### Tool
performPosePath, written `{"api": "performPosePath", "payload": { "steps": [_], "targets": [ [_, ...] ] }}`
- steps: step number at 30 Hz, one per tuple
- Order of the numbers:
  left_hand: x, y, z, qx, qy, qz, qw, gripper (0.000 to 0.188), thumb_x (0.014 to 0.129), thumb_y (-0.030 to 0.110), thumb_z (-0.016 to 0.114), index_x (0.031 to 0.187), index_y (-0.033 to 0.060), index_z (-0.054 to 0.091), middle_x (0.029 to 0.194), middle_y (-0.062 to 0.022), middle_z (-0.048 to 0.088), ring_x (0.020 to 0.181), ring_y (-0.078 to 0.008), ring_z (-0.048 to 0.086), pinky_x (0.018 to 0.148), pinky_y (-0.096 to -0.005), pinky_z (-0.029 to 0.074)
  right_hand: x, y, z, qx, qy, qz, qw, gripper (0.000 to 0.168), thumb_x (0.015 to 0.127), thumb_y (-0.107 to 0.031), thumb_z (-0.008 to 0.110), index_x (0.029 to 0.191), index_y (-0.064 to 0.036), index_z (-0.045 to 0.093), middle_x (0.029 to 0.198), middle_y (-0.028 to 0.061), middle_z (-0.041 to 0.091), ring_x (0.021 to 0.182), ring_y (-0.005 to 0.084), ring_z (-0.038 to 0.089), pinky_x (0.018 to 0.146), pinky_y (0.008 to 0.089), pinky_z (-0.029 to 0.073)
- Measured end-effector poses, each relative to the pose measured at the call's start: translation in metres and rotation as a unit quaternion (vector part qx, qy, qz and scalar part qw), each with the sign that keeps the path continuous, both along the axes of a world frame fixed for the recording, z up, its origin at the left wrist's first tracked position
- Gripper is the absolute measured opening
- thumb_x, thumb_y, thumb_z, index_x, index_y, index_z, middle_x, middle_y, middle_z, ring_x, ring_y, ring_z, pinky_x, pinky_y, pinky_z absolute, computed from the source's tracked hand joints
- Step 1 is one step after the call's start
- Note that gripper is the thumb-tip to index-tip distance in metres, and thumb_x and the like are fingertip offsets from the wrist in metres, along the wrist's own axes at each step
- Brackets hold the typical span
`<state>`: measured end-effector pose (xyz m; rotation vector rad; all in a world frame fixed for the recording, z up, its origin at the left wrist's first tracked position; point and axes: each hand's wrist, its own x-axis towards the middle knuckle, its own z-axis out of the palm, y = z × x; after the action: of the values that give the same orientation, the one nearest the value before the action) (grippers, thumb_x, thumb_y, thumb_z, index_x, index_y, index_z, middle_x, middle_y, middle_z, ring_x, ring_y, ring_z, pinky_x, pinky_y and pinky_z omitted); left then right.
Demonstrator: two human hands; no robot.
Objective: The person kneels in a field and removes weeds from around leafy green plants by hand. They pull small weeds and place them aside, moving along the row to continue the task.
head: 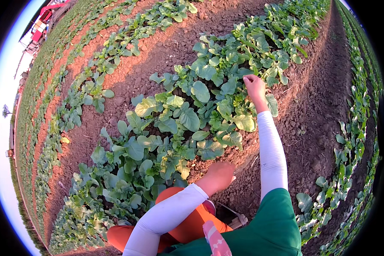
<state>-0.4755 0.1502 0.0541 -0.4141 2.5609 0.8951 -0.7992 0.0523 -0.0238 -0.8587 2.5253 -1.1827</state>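
Observation:
Before me runs a bed of broad-leaved green vegetable plants (189, 119), some leaves yellowing. My right hand (255, 89) reaches over the bed's right edge, with thumb and fingertips drawn together close to the leaves. Whether something thin is between those fingertips cannot be made out. Nearer my knees, my left hand (218, 179) is curled with its back turned up, above bare soil (243, 171) at the row's edge. Its fingers are mostly hidden beneath it, so its contents do not show. A yellowed leaf (183, 169) lies just left of that hand.
My orange-clad leg (192, 224) is bent beside the plants. A small low object with a pale bar (235, 212) is partly hidden beneath me. A soil furrow (316, 128) runs along the right, with another crop row (345, 166) beyond. Red machinery (38, 30) stands far left.

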Motion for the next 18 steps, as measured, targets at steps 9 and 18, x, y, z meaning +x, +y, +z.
{"api": "performPosePath", "payload": {
  "steps": [9,18],
  "targets": [
    [0.0,-0.007,0.007,0.016,-0.049,0.004,0.999,0.04,0.091,0.035,0.06,0.114,0.0019,0.057,0.096,-0.0177,0.066,0.089,-0.0372,0.066,0.075,-0.0479,0.053,0.002,-0.041,-0.026,0.306,0.323,0.007,0.896,0.017,0.088,-0.02,0.059,0.094,-0.015,0.074,0.107,0.0036,0.066,0.108,0.0237,0.06,0.084,0.038,0.05],
    [0.005,-0.008,-0.001,0.016,-0.013,0.005,1.0,0.04,0.09,0.034,0.061,0.115,0.0021,0.058,0.094,-0.0172,0.066,0.089,-0.0364,0.065,0.074,-0.0477,0.053,-0.005,-0.033,-0.039,0.328,0.356,0.033,0.874,0.013,0.087,-0.017,0.061,0.093,-0.011,0.07,0.103,0.0063,0.065,0.106,0.0252,0.061,0.079,0.0366,0.055]
  ]
}}
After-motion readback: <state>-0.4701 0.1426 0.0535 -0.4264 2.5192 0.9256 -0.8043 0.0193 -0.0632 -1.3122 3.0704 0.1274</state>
